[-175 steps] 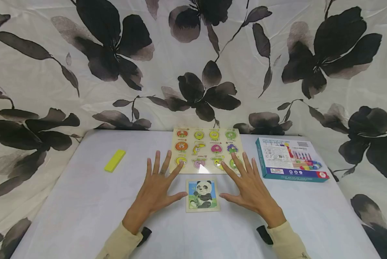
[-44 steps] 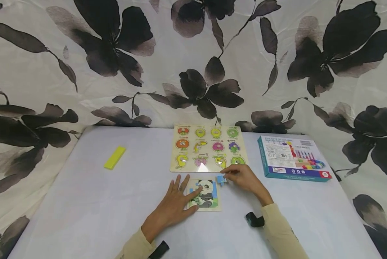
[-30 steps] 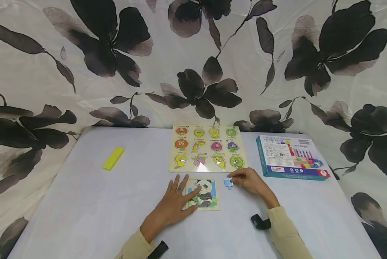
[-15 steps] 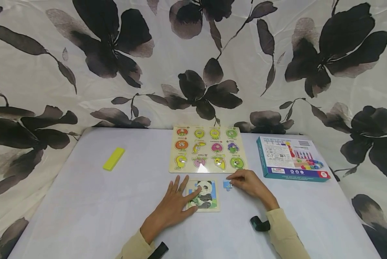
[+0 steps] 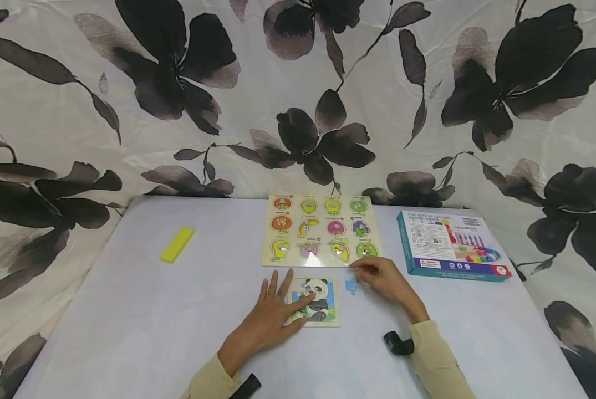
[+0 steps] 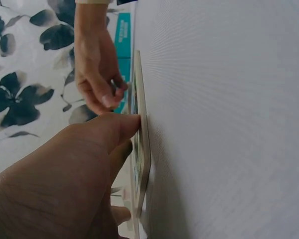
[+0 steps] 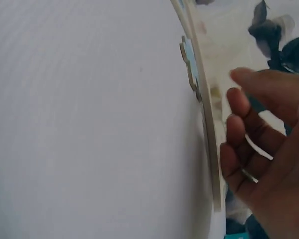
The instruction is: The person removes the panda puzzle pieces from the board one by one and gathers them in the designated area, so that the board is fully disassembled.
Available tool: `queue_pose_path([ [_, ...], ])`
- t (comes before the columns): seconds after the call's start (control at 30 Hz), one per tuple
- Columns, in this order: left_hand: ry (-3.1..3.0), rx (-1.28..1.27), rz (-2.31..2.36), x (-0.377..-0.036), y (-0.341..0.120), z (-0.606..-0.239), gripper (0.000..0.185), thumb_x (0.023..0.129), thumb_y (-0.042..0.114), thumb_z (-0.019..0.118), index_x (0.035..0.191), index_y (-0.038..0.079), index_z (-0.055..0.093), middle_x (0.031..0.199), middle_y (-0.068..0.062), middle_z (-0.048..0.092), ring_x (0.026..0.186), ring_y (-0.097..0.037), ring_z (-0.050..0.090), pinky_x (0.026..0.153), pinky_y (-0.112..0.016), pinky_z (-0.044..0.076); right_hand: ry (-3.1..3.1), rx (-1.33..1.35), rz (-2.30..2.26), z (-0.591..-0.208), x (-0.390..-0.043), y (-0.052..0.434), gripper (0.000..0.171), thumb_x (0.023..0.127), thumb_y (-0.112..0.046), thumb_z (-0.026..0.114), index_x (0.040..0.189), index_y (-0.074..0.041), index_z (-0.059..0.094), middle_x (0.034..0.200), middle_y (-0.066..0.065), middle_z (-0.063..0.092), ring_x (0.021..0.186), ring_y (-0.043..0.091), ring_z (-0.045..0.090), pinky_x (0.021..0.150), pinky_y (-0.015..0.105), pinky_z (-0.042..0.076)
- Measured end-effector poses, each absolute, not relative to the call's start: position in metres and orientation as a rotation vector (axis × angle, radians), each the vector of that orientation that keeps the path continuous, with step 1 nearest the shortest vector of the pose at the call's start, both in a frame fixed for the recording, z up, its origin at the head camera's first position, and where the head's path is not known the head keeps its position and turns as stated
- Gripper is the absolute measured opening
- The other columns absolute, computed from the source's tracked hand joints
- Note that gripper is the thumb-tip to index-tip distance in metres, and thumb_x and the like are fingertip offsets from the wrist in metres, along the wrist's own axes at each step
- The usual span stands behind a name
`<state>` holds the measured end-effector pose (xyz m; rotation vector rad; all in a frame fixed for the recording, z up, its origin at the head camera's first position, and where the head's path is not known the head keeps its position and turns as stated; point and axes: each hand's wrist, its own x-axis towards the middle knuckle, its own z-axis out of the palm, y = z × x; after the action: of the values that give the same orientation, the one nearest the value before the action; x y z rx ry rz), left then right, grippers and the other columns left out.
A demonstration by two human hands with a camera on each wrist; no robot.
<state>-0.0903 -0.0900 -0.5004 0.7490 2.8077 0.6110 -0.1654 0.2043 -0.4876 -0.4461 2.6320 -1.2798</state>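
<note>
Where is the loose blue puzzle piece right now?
In the head view the blue puzzle piece lies flat on the table, just right of the panda puzzle, beside the right hand fingertips.

The head view looks down from above; both wrist views skim the table close, sharing the panda puzzle.

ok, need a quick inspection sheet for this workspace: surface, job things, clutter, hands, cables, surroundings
Surface: white table, flat.
Job things: panda puzzle in its tray; blue puzzle piece lying loose on the table to its right.
Clutter: fruit peg puzzle board, teal toy box, yellow block.
Hands: left hand flat on the panda puzzle; right hand beside the piece, its grip released.
Cables: nothing seen.
Surroundings: floral cloth backdrop.
</note>
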Motion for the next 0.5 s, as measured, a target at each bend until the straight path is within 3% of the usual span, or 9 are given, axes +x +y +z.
queue_pose_path([
  [0.27,2.802,0.756,0.587,-0.090,-0.091,-0.500,0.050,0.095,0.047,0.051,0.143,0.038,0.044,0.159,-0.019,0.008,0.142,-0.050,-0.003,0.112,-0.063,0.006,2.599,-0.615,-1.297,-0.480,-0.168,0.163,0.018,0.089,-0.011,0.068,0.106,-0.010,0.072,0.099,0.000,0.068,0.086,0.015,0.058,0.080,0.031,0.050],
  [0.5,2.796,0.760,0.584,-0.090,-0.091,-0.501,0.049,0.095,0.048,0.049,0.143,0.038,0.044,0.159,-0.019,0.008,0.142,-0.050,-0.003,0.112,-0.063,0.006,2.496,-0.726,-1.337,-0.488,-0.171,0.132,0.020,0.088,-0.015,0.069,0.107,-0.011,0.073,0.106,-0.001,0.070,0.103,0.017,0.061,0.095,0.039,0.047],
])
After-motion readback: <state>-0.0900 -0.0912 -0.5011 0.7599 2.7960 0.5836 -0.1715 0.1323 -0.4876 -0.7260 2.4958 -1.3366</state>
